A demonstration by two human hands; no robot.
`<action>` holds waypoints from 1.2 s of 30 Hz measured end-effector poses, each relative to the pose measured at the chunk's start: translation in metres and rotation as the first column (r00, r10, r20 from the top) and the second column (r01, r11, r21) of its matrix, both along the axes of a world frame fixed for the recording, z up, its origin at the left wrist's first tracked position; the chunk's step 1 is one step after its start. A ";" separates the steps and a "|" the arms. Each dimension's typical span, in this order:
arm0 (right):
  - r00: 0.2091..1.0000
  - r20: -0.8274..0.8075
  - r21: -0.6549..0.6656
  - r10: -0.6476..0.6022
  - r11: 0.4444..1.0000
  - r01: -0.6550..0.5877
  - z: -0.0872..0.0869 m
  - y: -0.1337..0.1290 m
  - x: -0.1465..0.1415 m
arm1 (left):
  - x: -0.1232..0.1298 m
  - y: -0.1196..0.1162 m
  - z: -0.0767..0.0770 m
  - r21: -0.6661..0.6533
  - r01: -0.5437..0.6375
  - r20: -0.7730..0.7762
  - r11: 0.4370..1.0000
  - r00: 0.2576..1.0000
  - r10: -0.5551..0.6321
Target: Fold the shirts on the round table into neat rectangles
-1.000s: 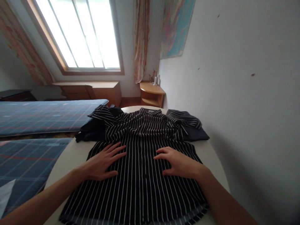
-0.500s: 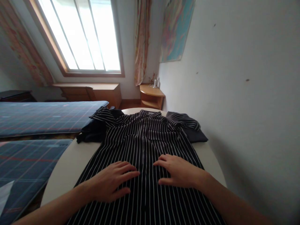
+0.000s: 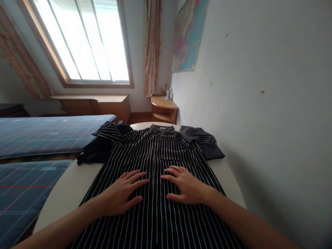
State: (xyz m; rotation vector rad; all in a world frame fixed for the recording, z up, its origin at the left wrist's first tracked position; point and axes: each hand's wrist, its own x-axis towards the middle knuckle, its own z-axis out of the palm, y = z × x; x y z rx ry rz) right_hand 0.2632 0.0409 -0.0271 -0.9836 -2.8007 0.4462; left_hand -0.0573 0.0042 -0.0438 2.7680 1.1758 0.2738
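A black shirt with white stripes (image 3: 153, 152) lies spread face up on a pale round table (image 3: 62, 193), collar at the far end and short sleeves out to both sides. Flat on its left front, my left hand (image 3: 121, 192) has its fingers apart. My right hand (image 3: 185, 185) rests on the right front, fingers spread too, with the button line running between the two hands. Neither hand grips the cloth. The shirt's lower end runs out of view at the bottom.
Dark folded cloth (image 3: 211, 151) lies under the right sleeve, and a crumpled dark garment (image 3: 94, 151) under the left one. Blue plaid mattresses (image 3: 52, 135) stand to the left. A white wall (image 3: 259, 138) is close on the right. A corner shelf (image 3: 164, 103) stands behind.
Both hands have slid a little farther up the shirt toward the collar, fingers spreading more. The view has shifted slightly, so the whole scene sits a bit farther left.
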 end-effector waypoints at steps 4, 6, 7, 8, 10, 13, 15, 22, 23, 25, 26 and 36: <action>0.993 -0.076 0.108 -0.089 0.989 0.097 0.005 0.027 -0.018 | -0.007 0.060 0.008 0.220 -0.247 0.026 0.944 0.969 0.248; 0.984 -0.088 0.139 -0.156 0.976 0.167 0.003 0.046 -0.029 | -0.013 0.096 0.015 0.287 -0.327 0.016 0.900 0.941 0.337; 0.976 -0.086 0.144 -0.199 0.967 0.210 0.001 0.055 -0.034 | -0.014 0.111 0.018 0.304 -0.347 0.005 0.887 0.932 0.363; 0.964 -0.081 0.143 -0.252 0.954 0.262 0.000 0.064 -0.039 | -0.014 0.125 0.021 0.313 -0.364 -0.002 0.877 0.924 0.384; 0.922 -0.063 0.133 -0.382 0.912 0.387 -0.002 0.084 -0.048 | -0.010 0.147 0.025 0.315 -0.389 -0.001 0.865 0.912 0.410; 0.812 -0.021 0.083 -0.583 0.808 0.583 -0.005 0.114 -0.060 | 0.006 0.168 0.022 0.293 -0.392 0.004 0.872 0.912 0.409; 0.734 0.037 0.007 -0.679 0.734 0.679 -0.008 0.133 -0.068 | 0.019 0.180 0.015 0.262 -0.393 -0.012 0.882 0.912 0.410; 0.730 0.154 -0.063 -0.666 0.731 0.680 -0.026 0.175 -0.083 | 0.032 0.225 -0.013 0.186 -0.537 -0.092 0.823 0.824 0.559; 0.748 0.137 -0.054 -0.649 0.749 0.660 -0.028 0.179 -0.083 | 0.032 0.230 -0.013 0.187 -0.565 -0.099 0.803 0.803 0.588; 0.784 0.068 -0.026 -0.617 0.784 0.620 -0.033 0.183 -0.083 | 0.034 0.238 -0.012 0.190 -0.614 -0.106 0.766 0.763 0.638; 0.796 0.024 -0.008 -0.604 0.796 0.605 -0.035 0.184 -0.082 | 0.036 0.241 -0.010 0.193 -0.635 -0.102 0.748 0.745 0.659; 0.777 -0.101 0.038 -0.622 0.778 0.628 -0.039 0.173 -0.077 | 0.071 0.236 -0.035 0.173 -0.601 0.052 0.780 0.797 0.602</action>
